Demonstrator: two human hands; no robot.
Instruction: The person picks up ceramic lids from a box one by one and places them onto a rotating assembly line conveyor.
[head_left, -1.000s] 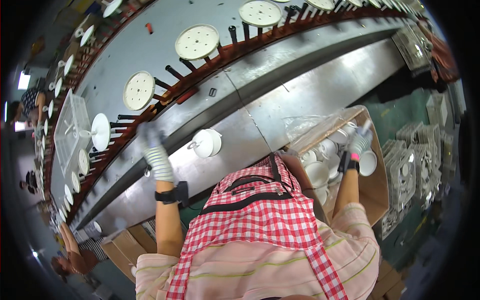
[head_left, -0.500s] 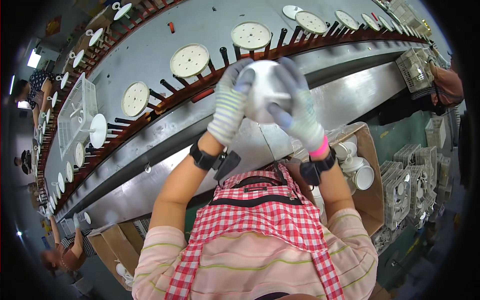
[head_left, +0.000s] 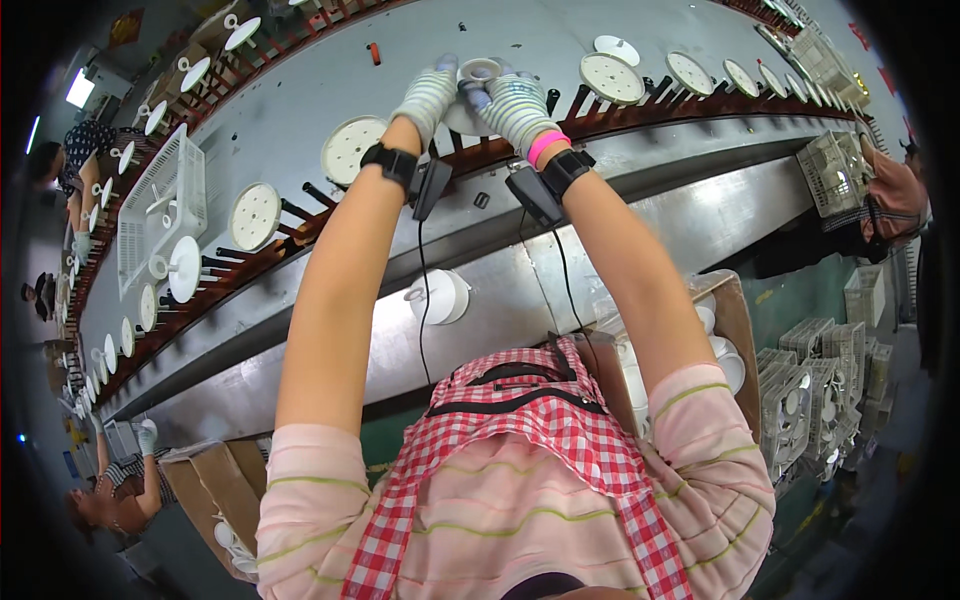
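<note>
L hand & R hand, grip round white ringed pc; discs already in row, loose pcs left in box.

Flat grey table, near edge: a row of round white perforated discs; a white ring-topped disc between striped-gloved left hand and right hand.
Table, left part: rectangular white plastic basket.
Grey metal ledge: before the table; on it, a white ringed round piece.
Ledge's near edge, right: brown cardboard box, round white parts inside.
</note>
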